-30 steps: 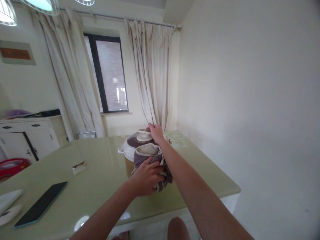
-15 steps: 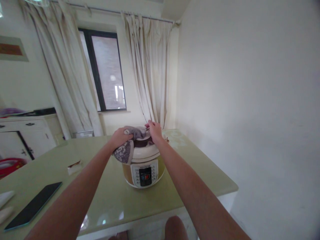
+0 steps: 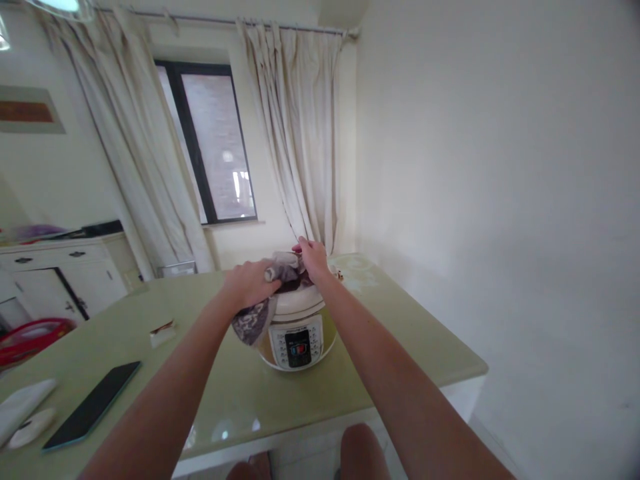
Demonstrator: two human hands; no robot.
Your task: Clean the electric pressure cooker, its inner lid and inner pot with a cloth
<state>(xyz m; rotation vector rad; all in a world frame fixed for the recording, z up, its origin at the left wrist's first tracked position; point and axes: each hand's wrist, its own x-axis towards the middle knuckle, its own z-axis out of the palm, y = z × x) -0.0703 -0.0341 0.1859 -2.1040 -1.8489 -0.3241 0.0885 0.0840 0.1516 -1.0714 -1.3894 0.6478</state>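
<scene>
An electric pressure cooker (image 3: 277,347) with a white lid (image 3: 300,303) and a button panel (image 3: 299,345) stands on the green table. My left hand (image 3: 250,285) is closed on a grey patterned cloth (image 3: 253,323), pressing it on the left side of the lid; part of the cloth hangs down over the cooker's side. At the top of the lid, my right hand (image 3: 313,259) is closed around the lid's handle, which is mostly hidden by the fingers and the cloth.
On the green table (image 3: 400,333) a dark tablet (image 3: 93,405) lies at left, beside white objects (image 3: 30,427). A small white packet (image 3: 163,333) sits farther back. A red basin (image 3: 35,340) is beyond the left edge. A wall (image 3: 500,200) rises at right.
My left hand has carried the cloth from in front of the cooker up onto the lid's left side, uncovering the button panel. My right hand has stayed at the lid's top.
</scene>
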